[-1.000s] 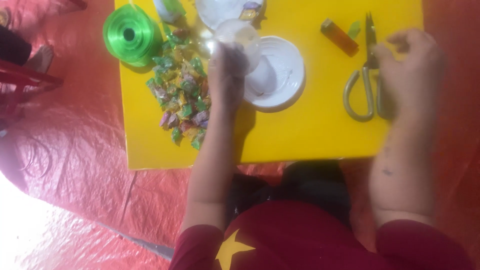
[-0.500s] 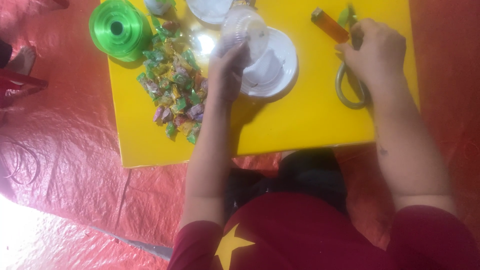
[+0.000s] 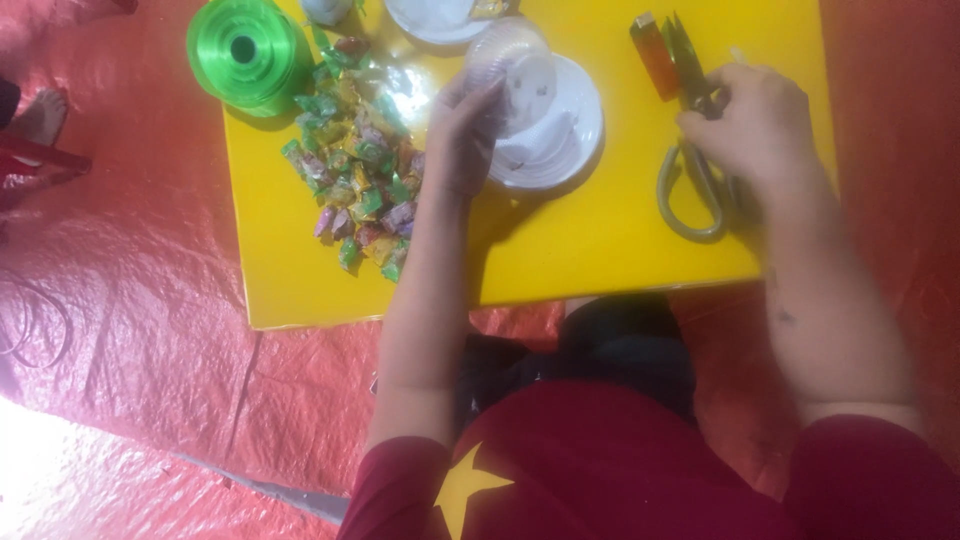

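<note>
We take the clear plastic cup (image 3: 510,75) first: it lies tipped on its side at about twelve o'clock on the yellow table (image 3: 610,250), its ribbed rim toward eleven o'clock, resting over the far edge of a white plate (image 3: 565,135). Our left hand (image 3: 460,140) comes at it from seven o'clock, fingers curled against the cup's near wall; they seem closed on it, though blur hides how firmly. The cup's long axis runs roughly from five to eleven o'clock, in line with our left forearm, and the left hand is much the nearer of the two.

At two o'clock lie the scissors (image 3: 690,160), blades toward twelve, loop handles toward six. Our right hand (image 3: 755,130) covers the pivot and upper handles, fingers bent over them; whether it grips or merely rests there we cannot tell. An orange lighter (image 3: 655,55) lies just beside the blades at eleven o'clock of them.

At nine o'clock of the left hand is a heap of wrapped sweets (image 3: 360,170), and beyond it, at ten o'clock, a green ribbon spool (image 3: 248,50).

Compared with half a second ago, both hands sit on the same things; the right hand has shifted slightly down the scissors, baring more of the blades.
</note>
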